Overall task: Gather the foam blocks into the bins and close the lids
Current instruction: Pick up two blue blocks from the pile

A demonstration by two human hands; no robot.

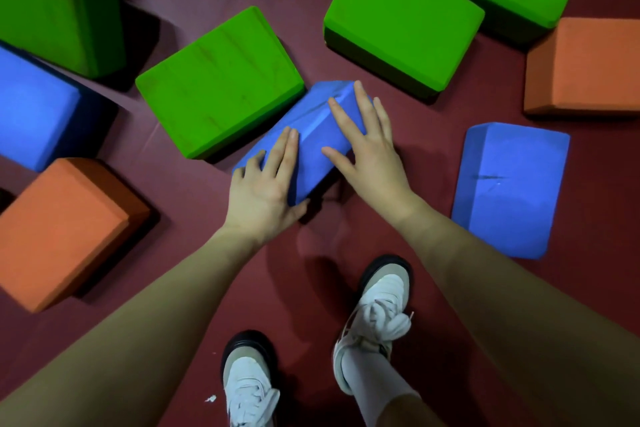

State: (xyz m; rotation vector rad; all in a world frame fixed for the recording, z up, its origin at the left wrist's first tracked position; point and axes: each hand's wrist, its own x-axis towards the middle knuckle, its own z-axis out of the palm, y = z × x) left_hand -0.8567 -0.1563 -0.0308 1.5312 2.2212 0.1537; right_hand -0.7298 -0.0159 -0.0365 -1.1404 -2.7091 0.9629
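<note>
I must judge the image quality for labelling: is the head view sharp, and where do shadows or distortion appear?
Head view: the hands and the blue foam block are fairly sharp; wide-angle stretch bends the forearms and the edge blocks; soft dark shadows lie beside the green foam block; no glare.

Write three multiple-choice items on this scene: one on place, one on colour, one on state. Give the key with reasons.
1. The green block nearest the hands lies where from the held blue block?
A. to its left
B. to its right
C. under it

2. The floor is
A. grey
B. dark red
C. yellow

3. The hands are
A. hanging idle
B. both on the blue block
C. tying a shoe

Key: A, the green block adjoins its left side; B, the bare floor shows maroon; B, the left hand and the right hand lie on its two sides.
</note>
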